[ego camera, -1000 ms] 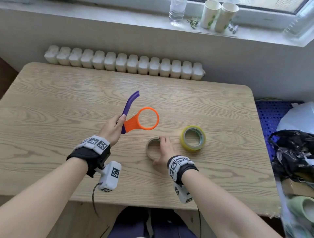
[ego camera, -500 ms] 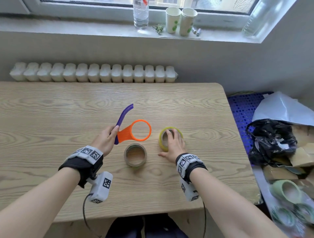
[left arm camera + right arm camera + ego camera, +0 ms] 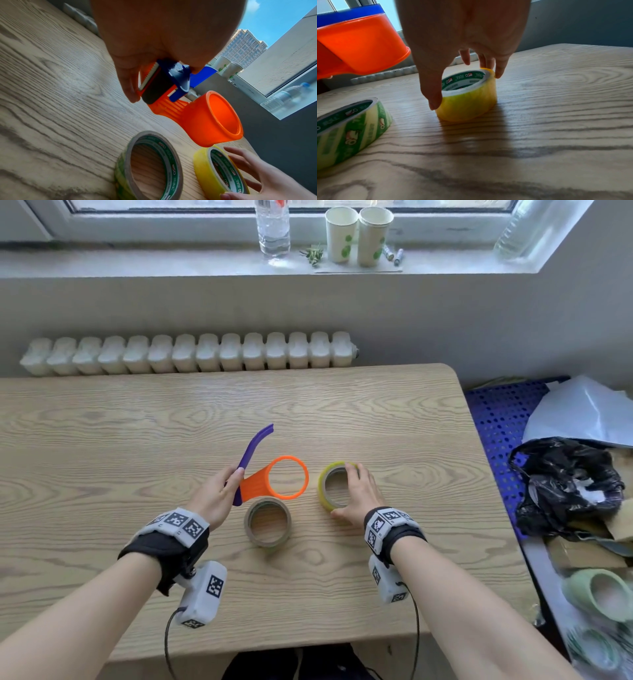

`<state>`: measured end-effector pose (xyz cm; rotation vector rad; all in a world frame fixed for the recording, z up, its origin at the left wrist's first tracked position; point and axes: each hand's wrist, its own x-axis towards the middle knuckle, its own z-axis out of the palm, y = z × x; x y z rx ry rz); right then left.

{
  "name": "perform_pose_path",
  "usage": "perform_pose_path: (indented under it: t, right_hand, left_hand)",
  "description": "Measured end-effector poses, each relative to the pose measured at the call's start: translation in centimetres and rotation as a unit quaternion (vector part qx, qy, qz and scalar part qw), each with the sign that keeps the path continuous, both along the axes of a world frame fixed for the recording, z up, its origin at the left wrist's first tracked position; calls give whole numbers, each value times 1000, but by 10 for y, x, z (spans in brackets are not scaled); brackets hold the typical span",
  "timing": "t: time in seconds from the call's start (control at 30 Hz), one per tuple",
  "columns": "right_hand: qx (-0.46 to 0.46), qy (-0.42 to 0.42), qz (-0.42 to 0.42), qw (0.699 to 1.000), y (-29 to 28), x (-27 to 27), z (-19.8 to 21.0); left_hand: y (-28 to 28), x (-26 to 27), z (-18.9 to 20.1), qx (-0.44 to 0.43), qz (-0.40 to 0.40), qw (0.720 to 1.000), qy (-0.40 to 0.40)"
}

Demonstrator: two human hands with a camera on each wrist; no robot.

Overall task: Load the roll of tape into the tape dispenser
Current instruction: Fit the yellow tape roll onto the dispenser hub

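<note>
Where radiator (image 3: pixel 191 354) meets wall, wooden table (image 3: pixel 137 440) stands.

2 paper cups (image 3: pixel 358 234) & water bottle (image 3: pixel 273 227) on windowsill; radiator (image 3: pixel 188 354) below.

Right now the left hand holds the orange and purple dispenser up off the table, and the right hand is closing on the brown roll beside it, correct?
Not quite. The right hand is closing on the yellow roll, thumb and fingertips at its sides, as the right wrist view shows. The brown roll lies untouched on the table. The left hand does hold the dispenser up.
</note>
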<state>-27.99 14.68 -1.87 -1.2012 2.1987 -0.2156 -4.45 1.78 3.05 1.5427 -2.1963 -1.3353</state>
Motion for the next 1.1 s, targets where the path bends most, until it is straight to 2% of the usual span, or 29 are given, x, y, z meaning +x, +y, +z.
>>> perform_pose_path:
  t: [0.2,0.43,0.73,0.93,1.1]
  right_hand:
    - [-69,1,-32,997,-3,-6,21]
    - [-195,1,-41,980,-25,-16,85]
    - [-303,-2,25,952,-60,7,152]
    - [-314,15,87,945,-78,32,167]
    - [-350,22,107,931,-85,39,170]
  left_hand:
    - [-5,1,4,-3,11,1000,-11]
    - [-20,-7,37,-37,4,999,0]
    - [-41,-20,79,-87,-5,996,-17]
    - [-45,-28,104,-107,-14,994,-34]
    - [-49,-29,117,-117,-3,993,-33]
